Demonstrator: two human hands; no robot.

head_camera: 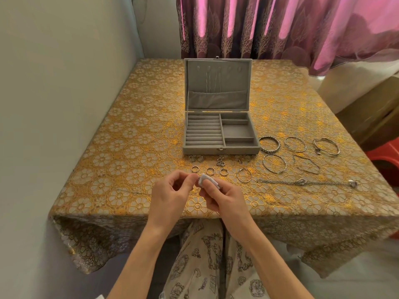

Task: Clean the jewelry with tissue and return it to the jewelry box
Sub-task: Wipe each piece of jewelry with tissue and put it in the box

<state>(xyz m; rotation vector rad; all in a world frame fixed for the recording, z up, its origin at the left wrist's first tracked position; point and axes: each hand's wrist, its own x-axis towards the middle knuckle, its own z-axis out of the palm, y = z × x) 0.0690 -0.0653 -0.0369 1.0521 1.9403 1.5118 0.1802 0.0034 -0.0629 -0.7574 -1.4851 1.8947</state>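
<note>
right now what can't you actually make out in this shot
- What the left hand pinches: head view, too small and covered by its fingertips; it may be a ring.
- The tissue: mostly hidden under the right hand; only a white corner shows.
- The small pieces in front of the box: too small to tell rings from earrings.
- The chains in the lid: their lower ends vanish behind the pocket.

I see the jewelry box (220,134) open at mid-desk (129,147), rings (210,170) just before it, bangles (295,155) to its right, a chain (306,182) nearer me
</note>
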